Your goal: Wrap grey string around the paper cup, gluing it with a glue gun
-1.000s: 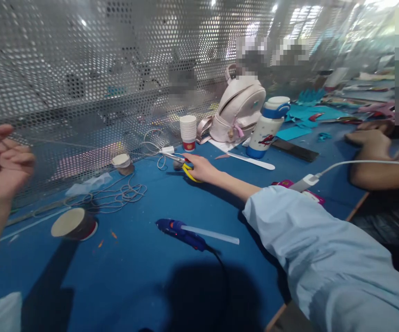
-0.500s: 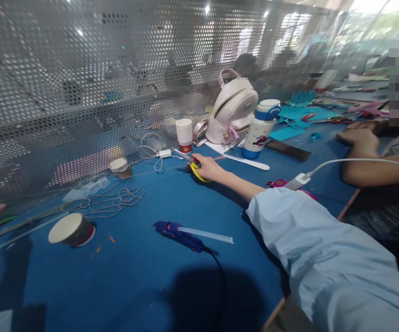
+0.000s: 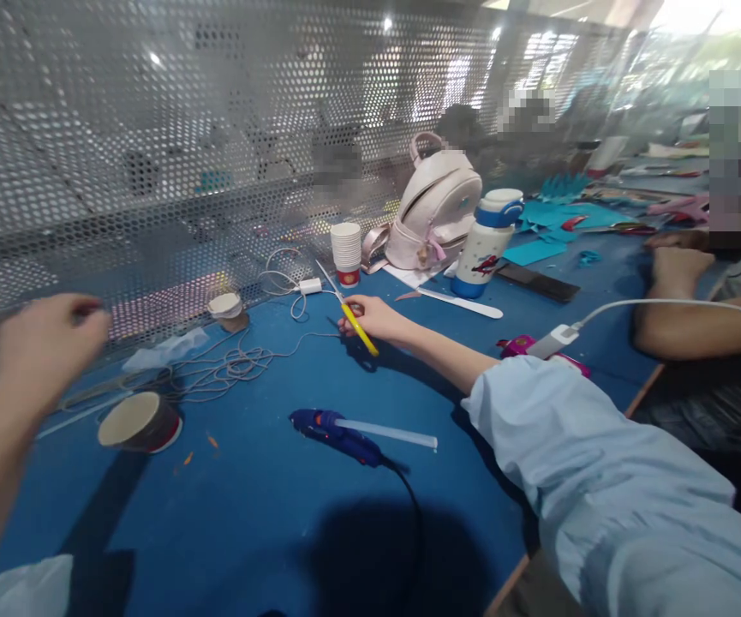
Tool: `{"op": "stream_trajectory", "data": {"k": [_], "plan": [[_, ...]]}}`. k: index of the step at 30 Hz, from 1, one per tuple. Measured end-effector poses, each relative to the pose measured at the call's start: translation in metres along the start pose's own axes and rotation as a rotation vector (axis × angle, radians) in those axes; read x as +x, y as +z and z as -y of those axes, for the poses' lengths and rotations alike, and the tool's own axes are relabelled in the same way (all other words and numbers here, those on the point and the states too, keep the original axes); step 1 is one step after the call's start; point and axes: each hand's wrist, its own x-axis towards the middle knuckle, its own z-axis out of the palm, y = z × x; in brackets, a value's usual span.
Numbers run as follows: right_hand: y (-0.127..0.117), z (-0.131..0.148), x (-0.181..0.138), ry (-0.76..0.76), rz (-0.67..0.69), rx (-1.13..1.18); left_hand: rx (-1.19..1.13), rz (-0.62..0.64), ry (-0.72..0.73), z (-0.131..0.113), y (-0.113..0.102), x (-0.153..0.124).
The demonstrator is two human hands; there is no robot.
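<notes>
On the worktop (image 3: 235, 493), the glue gun (image 3: 337, 435) lies flat, probably for steadiness, the blurred left hand (image 3: 49, 347) hovers, its grip impossible to tell, and the right hand (image 3: 373, 317) holds scissors (image 3: 358, 330) blades-away, likely for safety, near the string (image 3: 236, 368).

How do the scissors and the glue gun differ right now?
The scissors are held in the right hand, while the glue gun lies on the blue table with no hand on it.
The scissors show a yellow handle; the glue gun's body is dark blue.
The scissors have no cord, whereas a dark cord runs from the glue gun.
Both have their narrow end toward the picture's left.
</notes>
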Motion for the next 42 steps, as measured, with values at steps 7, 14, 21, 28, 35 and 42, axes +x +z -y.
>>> {"op": "stream_trajectory", "data": {"k": [7,14,21,28,35,42], "plan": [[0.034,0.034,-0.009,0.017,0.130,0.260,-0.490,0.646,0.080,-0.093,0.114,-0.052],[0.036,0.035,-0.004,0.025,0.106,0.309,-0.692,0.780,-0.009,-0.086,0.164,-0.064],[0.009,0.003,0.010,0.132,-0.056,0.247,-0.771,0.721,-0.119,-0.057,0.139,-0.053],[-0.021,0.018,-0.030,0.276,0.136,0.266,-0.721,0.639,-0.096,-0.044,0.135,-0.055],[-0.028,0.023,-0.062,0.609,0.543,0.326,-0.700,0.592,-0.062,-0.040,0.142,-0.056],[-0.004,0.019,-0.027,0.681,0.479,0.365,-0.668,0.583,-0.038,-0.039,0.143,-0.060]]}}
